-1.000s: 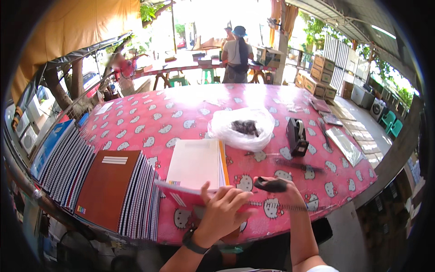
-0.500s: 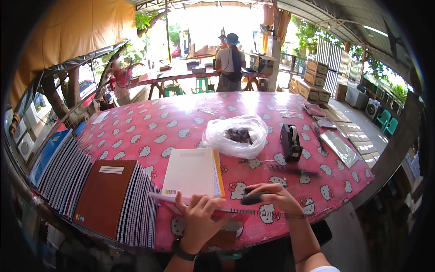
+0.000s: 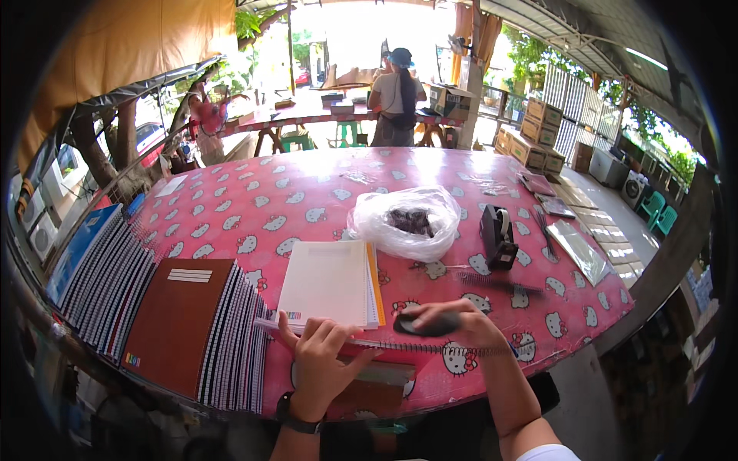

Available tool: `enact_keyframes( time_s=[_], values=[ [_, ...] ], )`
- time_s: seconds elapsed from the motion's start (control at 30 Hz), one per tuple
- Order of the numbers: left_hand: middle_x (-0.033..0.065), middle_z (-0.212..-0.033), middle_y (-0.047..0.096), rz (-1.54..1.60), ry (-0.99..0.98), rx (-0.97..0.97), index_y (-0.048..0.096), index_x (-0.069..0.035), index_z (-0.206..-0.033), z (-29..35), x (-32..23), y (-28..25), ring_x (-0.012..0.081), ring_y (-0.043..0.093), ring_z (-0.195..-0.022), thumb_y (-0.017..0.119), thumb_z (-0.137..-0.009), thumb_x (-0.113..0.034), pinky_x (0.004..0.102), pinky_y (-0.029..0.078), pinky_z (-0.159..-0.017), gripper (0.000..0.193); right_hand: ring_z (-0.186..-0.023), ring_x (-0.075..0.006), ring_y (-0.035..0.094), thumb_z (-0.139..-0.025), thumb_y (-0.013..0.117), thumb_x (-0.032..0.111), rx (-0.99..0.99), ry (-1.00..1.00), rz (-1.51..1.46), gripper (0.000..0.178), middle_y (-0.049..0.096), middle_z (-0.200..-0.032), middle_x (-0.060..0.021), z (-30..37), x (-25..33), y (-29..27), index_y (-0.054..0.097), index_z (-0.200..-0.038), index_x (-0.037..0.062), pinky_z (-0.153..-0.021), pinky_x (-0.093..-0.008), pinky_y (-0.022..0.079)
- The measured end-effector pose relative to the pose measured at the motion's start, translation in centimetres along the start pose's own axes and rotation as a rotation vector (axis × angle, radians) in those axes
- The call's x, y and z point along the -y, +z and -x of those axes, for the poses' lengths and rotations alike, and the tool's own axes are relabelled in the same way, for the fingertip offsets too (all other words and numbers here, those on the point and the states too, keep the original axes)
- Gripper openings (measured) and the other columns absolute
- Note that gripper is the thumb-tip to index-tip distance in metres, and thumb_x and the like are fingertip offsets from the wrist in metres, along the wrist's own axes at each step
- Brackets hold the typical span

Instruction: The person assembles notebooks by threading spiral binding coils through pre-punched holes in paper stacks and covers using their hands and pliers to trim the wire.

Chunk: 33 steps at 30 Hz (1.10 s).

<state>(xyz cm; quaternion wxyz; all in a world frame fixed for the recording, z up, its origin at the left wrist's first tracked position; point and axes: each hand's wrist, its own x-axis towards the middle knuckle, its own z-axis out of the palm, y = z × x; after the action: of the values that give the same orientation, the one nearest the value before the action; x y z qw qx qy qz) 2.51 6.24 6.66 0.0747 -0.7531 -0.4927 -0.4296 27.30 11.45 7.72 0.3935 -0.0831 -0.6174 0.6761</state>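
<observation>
Patterned pink tabletop [image 3: 254, 201] forms the work surface; left hand [image 3: 321, 359] grips a notebook [image 3: 269, 326] nearly edge-on between its fingers; right-hand [image 3: 473, 324] fingers wrap around a black tool [image 3: 423, 326], near a spiral coil [image 3: 411, 348] at the notebook's edge; beyond the left fingers, a white-topped stack [image 3: 323, 280]; left of them, brown-covered notebooks [image 3: 181, 319]; beyond the right fingers, a plastic bag [image 3: 373, 230] and tape dispenser [image 3: 500, 244].
</observation>
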Motion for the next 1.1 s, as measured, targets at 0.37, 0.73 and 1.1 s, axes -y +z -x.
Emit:
enact_keyframes(
  time_s=[0.37,0.73,1.1],
  values=[
    [-0.0028,-0.075,0.060,0.116,0.000,0.006,0.063,-0.015,-0.098,-0.3,-0.1,0.4,0.0157,0.059,-0.079,0.076,-0.065,-0.039,0.0578,0.006,-0.110,0.043,-0.099,-0.0184,0.058,-0.083,0.065,0.030,-0.139,0.299,0.883,0.038,0.064,-0.107,-0.0136,-2.4,-0.1,-1.1,0.065,-0.105,-0.0011,-0.085,-0.0328,0.046],
    [0.0032,-0.100,0.058,-0.012,-0.085,-0.020,0.049,-0.011,-0.123,0.6,1.4,-0.4,0.0193,0.054,-0.099,0.077,-0.062,-0.050,0.0576,0.006,-0.109,0.077,-0.095,-0.0195,0.058,-0.085,0.063,0.033,-0.012,0.128,0.439,0.041,0.064,-0.104,-0.0122,-3.6,-1.7,0.1,0.063,-0.108,-0.0007,-0.082,-0.0339,0.046],
    [0.0068,-0.112,0.053,1.148,-0.530,-0.369,0.036,-0.005,-0.135,2.4,8.4,1.7,0.0157,0.051,-0.103,0.077,-0.066,-0.003,0.0296,0.046,-0.088,0.080,-0.103,-0.0176,0.056,-0.084,0.063,0.032,-0.141,0.296,0.525,0.042,0.060,-0.115,-0.0132,-5.3,-2.0,0.0,0.063,-0.109,-0.0018,-0.083,-0.0270,0.046]
  ],
)
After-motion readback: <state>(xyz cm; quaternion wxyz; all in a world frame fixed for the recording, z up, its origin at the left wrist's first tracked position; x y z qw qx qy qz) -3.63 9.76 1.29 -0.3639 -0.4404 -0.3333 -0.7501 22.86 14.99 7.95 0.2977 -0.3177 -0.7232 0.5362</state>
